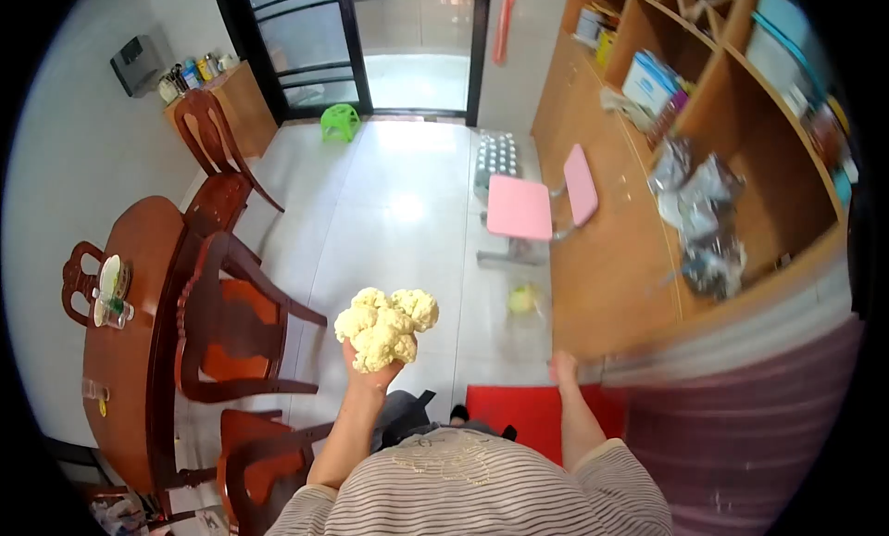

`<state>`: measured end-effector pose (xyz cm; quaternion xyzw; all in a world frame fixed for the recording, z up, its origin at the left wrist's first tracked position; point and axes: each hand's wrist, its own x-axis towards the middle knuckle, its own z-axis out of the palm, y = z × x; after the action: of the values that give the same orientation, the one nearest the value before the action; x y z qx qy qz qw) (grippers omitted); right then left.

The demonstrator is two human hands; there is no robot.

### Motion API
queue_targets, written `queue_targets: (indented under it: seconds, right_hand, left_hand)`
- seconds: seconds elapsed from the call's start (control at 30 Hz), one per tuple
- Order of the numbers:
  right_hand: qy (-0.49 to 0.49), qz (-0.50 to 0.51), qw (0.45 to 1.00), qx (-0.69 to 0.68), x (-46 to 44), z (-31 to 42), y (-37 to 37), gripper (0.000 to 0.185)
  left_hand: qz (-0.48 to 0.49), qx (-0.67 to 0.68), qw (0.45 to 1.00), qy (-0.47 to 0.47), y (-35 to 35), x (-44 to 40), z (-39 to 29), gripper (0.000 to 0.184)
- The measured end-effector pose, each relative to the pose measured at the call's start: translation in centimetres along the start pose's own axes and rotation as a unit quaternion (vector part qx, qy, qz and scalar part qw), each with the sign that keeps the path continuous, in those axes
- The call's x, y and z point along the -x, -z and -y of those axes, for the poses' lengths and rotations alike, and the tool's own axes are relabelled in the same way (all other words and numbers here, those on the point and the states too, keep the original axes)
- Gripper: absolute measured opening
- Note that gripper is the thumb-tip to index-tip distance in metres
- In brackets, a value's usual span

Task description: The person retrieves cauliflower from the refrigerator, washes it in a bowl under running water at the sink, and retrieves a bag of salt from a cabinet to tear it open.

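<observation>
A pale yellow cauliflower point(384, 325) rests in my left hand point(374, 373), which grips it from below in front of my body. Most of my left fingers are hidden beneath the florets. Lower right, my right hand point(562, 365) hangs over the edge of a red mat point(519, 408), close to the wooden cabinet. It is small and smeared, so its fingers cannot be made out. Past that hand, a clear plastic bag with something yellow-green point(523, 300) in it lies on the floor by the cabinet.
Wooden chairs point(243, 318) and a dining table point(139, 351) stand at left. A pink chair point(520, 207) and a crate-like pack point(496, 156) are beside the cabinet point(611, 230) at right. A green stool point(340, 122) sits near the sliding door point(310, 50).
</observation>
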<state>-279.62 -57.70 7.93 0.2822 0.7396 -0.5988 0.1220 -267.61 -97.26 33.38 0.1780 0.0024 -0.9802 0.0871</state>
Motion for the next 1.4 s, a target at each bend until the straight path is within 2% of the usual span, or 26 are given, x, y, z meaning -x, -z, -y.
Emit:
queue_targets:
  seconds: [0.03,0.07,0.1,0.17,0.27,0.3,0.37,0.43,0.5,0.57,0.7,0.8,0.83,0.93,0.97,1.03,1.13,1.17,1.2,1.23,1.3,1.33,1.37,1.4]
  right_hand:
    - [0.025,0.058,0.998,0.001,-5.0,2.9,-4.9,0.021]
    - [-0.017,0.08,0.996,0.036,-7.8,8.4,-10.5,0.027]
    - [0.048,0.162,0.985,-0.036,-8.7,12.5,-14.9,0.035]
    - [0.089,0.244,0.963,-0.071,-9.3,22.1,-22.4,0.038]
    - [0.109,0.283,0.948,-0.1,-12.5,31.7,-30.3,0.041]
    - [0.071,0.309,0.944,-0.094,-15.9,32.9,-32.4,0.043]
    - [0.02,0.288,0.954,-0.086,-20.2,35.3,-34.4,0.045]
    - [-0.028,0.223,0.971,-0.081,-24.8,37.4,-34.7,0.044]
    - [-0.039,0.174,0.978,-0.108,-29.4,38.3,-33.5,0.045]
    - [-0.028,0.108,0.991,-0.069,-32.5,40.6,-32.0,0.046]
    - [-0.088,-0.009,0.991,-0.098,-44.4,43.1,-31.6,0.047]
    - [-0.022,-0.048,0.989,-0.137,-51.0,46.7,-35.5,0.047]
    - [-0.066,-0.023,0.983,-0.171,-53.8,49.2,-37.9,0.046]
    - [-0.108,0.018,0.987,-0.117,-60.8,56.2,-48.5,0.042]
    - [-0.105,0.059,0.99,-0.078,-62.3,59.0,-52.6,0.038]
    - [-0.068,0.13,0.986,-0.082,-63.2,65.6,-61.1,0.034]
    - [-0.005,0.276,0.961,-0.017,-65.1,74.7,-73.7,0.033]
    - [0.018,0.325,0.946,-0.001,-65.5,77.7,-77.2,0.035]
    - [0.047,0.341,0.939,0.007,-67.0,80.0,-80.5,0.036]
    - [0.075,0.358,0.931,0.015,-68.5,81.9,-83.4,0.037]
    - [0.103,0.363,0.926,0.017,-72.7,84.8,-88.1,0.04]
    - [0.102,0.354,0.929,0.012,-75.3,85.8,-90.1,0.042]
    - [0.085,0.333,0.939,0.018,-77.7,87.6,-91.7,0.042]
    - [0.056,0.298,0.953,0.009,-81.1,87.7,-92.7,0.041]
  left_hand:
    - [0.015,0.021,1.0,0.002,-0.8,-2.8,-0.9,0.036]
    - [0.029,0.042,0.999,0.005,-1.2,-5.9,-1.7,0.035]
    - [0.009,0.009,1.0,-0.023,-1.0,-8.5,-2.9,0.035]
    - [-0.013,0.031,0.999,-0.028,-2.2,-14.9,-4.6,0.036]
    - [-0.022,0.034,0.999,-0.021,-4.6,-24.8,-7.5,0.038]
    - [-0.017,0.028,0.999,-0.017,-6.0,-28.6,-8.5,0.039]
    - [-0.01,0.023,1.0,-0.009,-8.5,-36.3,-10.1,0.04]
    - [0.019,0.056,0.998,0.018,-11.9,-43.4,-10.6,0.038]
    - [0.0,0.047,0.998,0.037,-14.8,-49.3,-11.1,0.042]
    - [0.011,0.043,0.998,0.051,-17.7,-54.8,-12.2,0.042]
    - [0.005,0.017,0.998,0.065,-22.0,-68.6,-15.9,0.044]
    - [0.014,0.006,0.999,0.051,-22.9,-77.4,-18.5,0.044]
    - [0.039,0.009,0.998,0.055,-24.2,-80.5,-19.6,0.044]
    - [0.077,0.031,0.995,0.057,-28.6,-89.7,-22.9,0.042]
    - [0.063,0.028,0.996,0.049,-29.6,-92.1,-24.2,0.042]
    - [-0.029,0.021,0.999,0.014,-32.3,-95.5,-26.1,0.042]
    - [0.062,0.004,0.998,0.013,-34.1,-102.5,-30.2,0.044]
    - [0.12,0.001,0.993,0.008,-34.0,-105.4,-31.5,0.044]
    - [0.108,-0.149,0.981,-0.059,-33.3,-108.9,-32.7,0.044]
    - [0.092,-0.294,0.943,-0.125,-33.4,-112.2,-33.6,0.044]
    - [0.079,-0.226,0.965,-0.112,-34.2,-117.4,-36.1,0.046]
    - [0.076,-0.005,0.996,-0.035,-35.6,-119.7,-37.4,0.049]
    - [0.085,-0.055,0.992,-0.073,-35.5,-123.0,-38.5,0.048]
    - [0.092,0.035,0.994,-0.046,-37.0,-126.5,-39.4,0.048]
